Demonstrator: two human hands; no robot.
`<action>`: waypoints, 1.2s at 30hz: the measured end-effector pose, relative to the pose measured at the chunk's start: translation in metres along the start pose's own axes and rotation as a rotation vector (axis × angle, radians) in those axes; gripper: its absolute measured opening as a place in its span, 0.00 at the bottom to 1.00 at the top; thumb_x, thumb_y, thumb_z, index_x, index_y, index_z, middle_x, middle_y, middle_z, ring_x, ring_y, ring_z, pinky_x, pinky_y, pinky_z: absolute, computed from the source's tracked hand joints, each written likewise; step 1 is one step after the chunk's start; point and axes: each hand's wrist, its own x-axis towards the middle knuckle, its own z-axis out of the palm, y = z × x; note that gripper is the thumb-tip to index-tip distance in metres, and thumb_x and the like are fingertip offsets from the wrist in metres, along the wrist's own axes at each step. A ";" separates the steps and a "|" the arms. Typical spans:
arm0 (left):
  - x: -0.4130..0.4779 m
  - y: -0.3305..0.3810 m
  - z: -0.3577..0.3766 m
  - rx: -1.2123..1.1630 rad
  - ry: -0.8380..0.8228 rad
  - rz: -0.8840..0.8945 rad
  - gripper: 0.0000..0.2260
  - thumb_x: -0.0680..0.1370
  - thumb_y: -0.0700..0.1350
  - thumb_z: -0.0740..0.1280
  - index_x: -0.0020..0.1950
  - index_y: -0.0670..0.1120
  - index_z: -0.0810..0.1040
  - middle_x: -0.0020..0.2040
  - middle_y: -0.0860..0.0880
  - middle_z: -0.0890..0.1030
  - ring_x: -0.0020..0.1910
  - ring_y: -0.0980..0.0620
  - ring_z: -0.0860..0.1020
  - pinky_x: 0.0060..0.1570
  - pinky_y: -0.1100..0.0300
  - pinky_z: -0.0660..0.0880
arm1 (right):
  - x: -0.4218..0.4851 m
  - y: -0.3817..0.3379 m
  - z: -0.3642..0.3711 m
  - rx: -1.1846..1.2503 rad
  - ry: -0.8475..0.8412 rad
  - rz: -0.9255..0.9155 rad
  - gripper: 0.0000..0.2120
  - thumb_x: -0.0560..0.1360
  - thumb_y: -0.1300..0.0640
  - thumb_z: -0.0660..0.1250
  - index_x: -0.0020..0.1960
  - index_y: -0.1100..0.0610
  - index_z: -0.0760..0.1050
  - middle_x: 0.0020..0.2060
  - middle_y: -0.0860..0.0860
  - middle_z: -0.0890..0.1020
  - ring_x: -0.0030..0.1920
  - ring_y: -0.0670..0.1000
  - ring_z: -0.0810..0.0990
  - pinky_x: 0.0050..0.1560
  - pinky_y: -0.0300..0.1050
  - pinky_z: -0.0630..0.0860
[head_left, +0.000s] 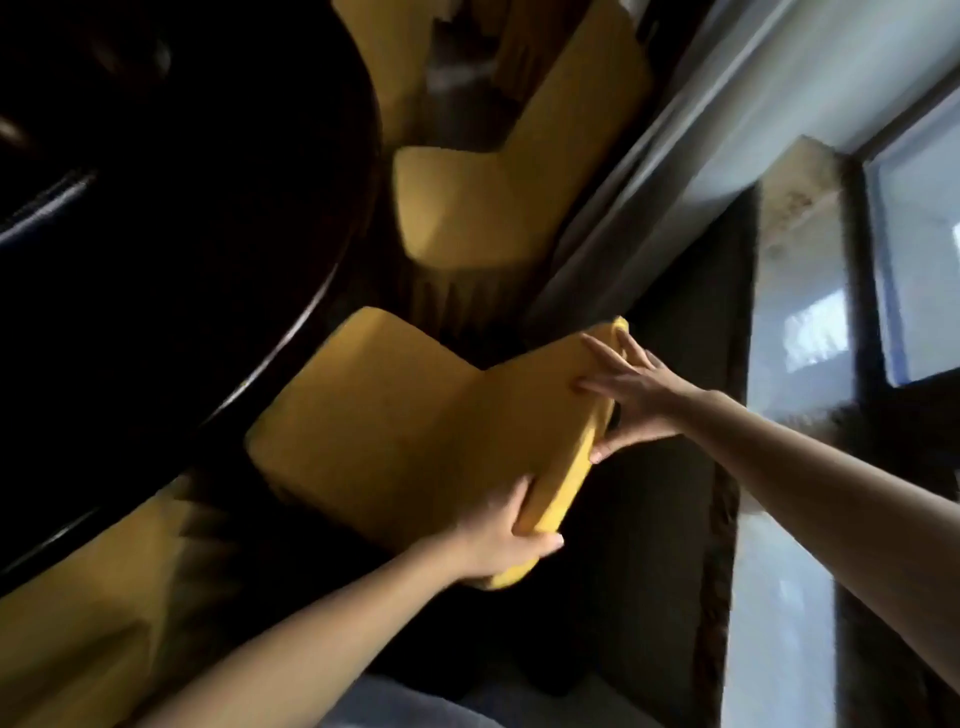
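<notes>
A yellow upholstered chair (374, 431) stands in the middle of the tilted, blurred view, its seat pointing toward a dark round table. My left hand (498, 535) grips the lower end of the chair's backrest top, thumb on one face and fingers wrapped round the edge. My right hand (634, 395) holds the upper end of the same backrest edge, fingers spread over the front and thumb below.
The dark round table (182, 234) fills the left side. A second yellow chair (467, 208) stands beyond and another (78, 623) nearer at lower left. A pale wall and window frame (883, 260) run along the right, with dark floor (649, 545) between.
</notes>
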 end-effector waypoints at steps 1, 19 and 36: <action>-0.002 0.002 0.000 -0.004 0.013 -0.016 0.38 0.75 0.64 0.60 0.77 0.51 0.44 0.78 0.47 0.51 0.75 0.45 0.54 0.72 0.50 0.53 | 0.006 0.006 -0.003 -0.027 0.011 -0.027 0.51 0.55 0.22 0.65 0.74 0.39 0.57 0.77 0.48 0.37 0.75 0.63 0.34 0.74 0.64 0.47; -0.028 -0.029 0.002 0.152 0.356 0.013 0.33 0.69 0.66 0.62 0.72 0.58 0.63 0.69 0.55 0.72 0.67 0.46 0.69 0.67 0.52 0.65 | 0.015 -0.008 0.021 0.187 0.238 -0.130 0.50 0.52 0.21 0.62 0.68 0.45 0.65 0.75 0.48 0.51 0.75 0.55 0.38 0.72 0.67 0.50; -0.078 -0.117 -0.050 -0.404 0.492 -0.140 0.46 0.62 0.78 0.58 0.73 0.54 0.63 0.72 0.55 0.67 0.71 0.55 0.65 0.70 0.51 0.64 | 0.095 -0.102 -0.027 0.311 0.292 -0.237 0.36 0.57 0.29 0.71 0.61 0.44 0.72 0.73 0.49 0.54 0.75 0.59 0.40 0.67 0.77 0.49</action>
